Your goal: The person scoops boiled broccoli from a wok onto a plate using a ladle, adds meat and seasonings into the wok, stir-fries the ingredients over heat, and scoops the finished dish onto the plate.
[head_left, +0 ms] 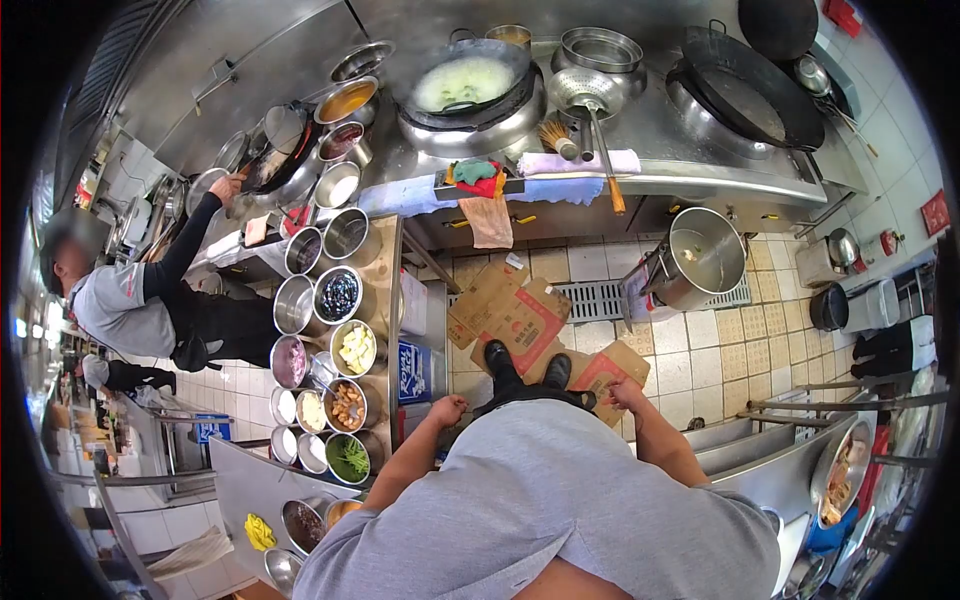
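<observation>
My left hand (449,411) hangs at my left side with its fingers curled in. Nothing shows in it. It is nearest to the side of the prep table and a blue box (412,372) under it. My right hand (627,396) is held low at my right side, above the flattened cardboard (525,318) on the floor. Its fingers are bent together, and nothing can be seen in them. Neither hand touches the cookware. Ahead, a wok (465,82) with pale bubbling liquid sits on the range.
Metal bowls of ingredients, including greens (349,457), line the prep table at left. A co-worker (125,310) reaches to another wok. A large stockpot (703,258) stands front right; a strainer (590,92) and a dark wok (745,92) are on the range.
</observation>
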A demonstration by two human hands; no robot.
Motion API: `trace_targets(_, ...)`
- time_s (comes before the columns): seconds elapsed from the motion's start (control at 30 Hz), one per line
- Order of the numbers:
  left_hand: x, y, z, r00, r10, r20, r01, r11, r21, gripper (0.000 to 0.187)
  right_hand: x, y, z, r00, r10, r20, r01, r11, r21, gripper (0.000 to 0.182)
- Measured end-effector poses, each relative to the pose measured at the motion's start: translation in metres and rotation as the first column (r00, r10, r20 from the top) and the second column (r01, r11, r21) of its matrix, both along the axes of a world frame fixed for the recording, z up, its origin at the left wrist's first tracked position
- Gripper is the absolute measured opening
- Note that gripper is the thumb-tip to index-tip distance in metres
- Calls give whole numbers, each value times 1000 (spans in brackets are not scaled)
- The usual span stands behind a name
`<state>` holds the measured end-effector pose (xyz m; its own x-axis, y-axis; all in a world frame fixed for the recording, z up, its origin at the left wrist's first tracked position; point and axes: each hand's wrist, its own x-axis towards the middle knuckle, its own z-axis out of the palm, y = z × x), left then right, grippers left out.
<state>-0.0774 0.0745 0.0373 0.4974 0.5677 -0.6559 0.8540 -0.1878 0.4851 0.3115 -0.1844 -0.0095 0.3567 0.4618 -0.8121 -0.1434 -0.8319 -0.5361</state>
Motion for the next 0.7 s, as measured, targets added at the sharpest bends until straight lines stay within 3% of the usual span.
trace_targets(0.27, 3, -1, 0, 998, 40, -45, -41, 998, -42, 27, 2, -3, -3, 993, -77, -85, 81, 996, 40, 21)
trace_targets(0.37, -1, 0, -9, 999, -25, -28, 26, 999, 35, 27, 0, -3, -1, 996, -62, -60, 65, 997, 45, 20)
trace_targets(0.6, -5, -3, -14, 999, 28, -36, -29, 999, -25, 26, -2, -8, -5, 997, -69, -28, 70, 995, 65, 19)
trace_targets(0.67, -12, 3, -38, 988, -152, -6, 151, 974, 167, 25, 7, -5, -10, 974, 210, 80, -211, 978, -5, 21)
trace_targets(0.7, -11, 5, -42, 995, -94, 10, 93, 991, 97, 25, 6, -3, -14, 970, 196, 140, -201, 979, 18, 21)
